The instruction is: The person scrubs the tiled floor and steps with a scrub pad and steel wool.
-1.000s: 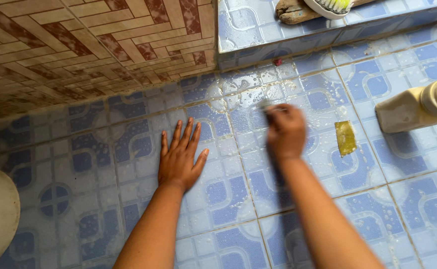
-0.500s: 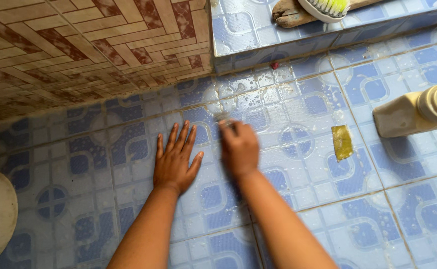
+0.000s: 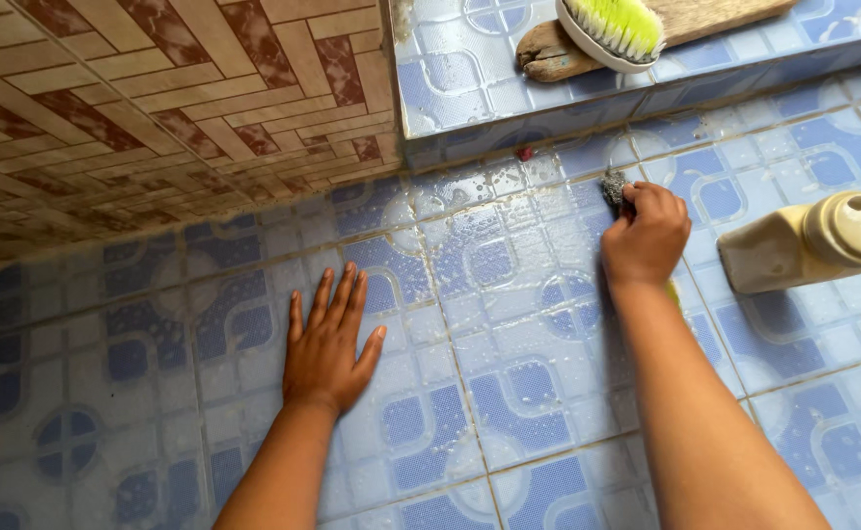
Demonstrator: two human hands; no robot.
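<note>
The right hand (image 3: 646,236) has its grip closed tight around a small dark scouring pad (image 3: 613,186), of which only a tuft pokes out past the fingertips, pressed onto the wet, soapy blue patterned floor tiles (image 3: 489,324). The left hand (image 3: 330,344) holds nothing; it lies flat with fingers spread on the tiles, well to the left of the grip, bracing the body.

To scrub well here, the pad should stay flat under the fingertips with pressure driven down through the arm, worked in short strokes along the grout lines where grime seems to gather. The braced palm ought to carry the weight, as the film of suds looks slippery.

Just beyond the grip rises a tiled step (image 3: 646,93), and on it a scrub brush with yellow-green bristles (image 3: 612,29) rests against a piece of wood (image 3: 686,25). To the right of the grip a tan plastic bottle (image 3: 804,245) lies on its side. A yellow scrap (image 3: 674,291) peeks out beside the wrist.

Half a second earlier the scrubbing hand was close beside the braced one, nearly touching; now it has swung away rightward and up toward the step, while the flat hand has kept its place.
</note>
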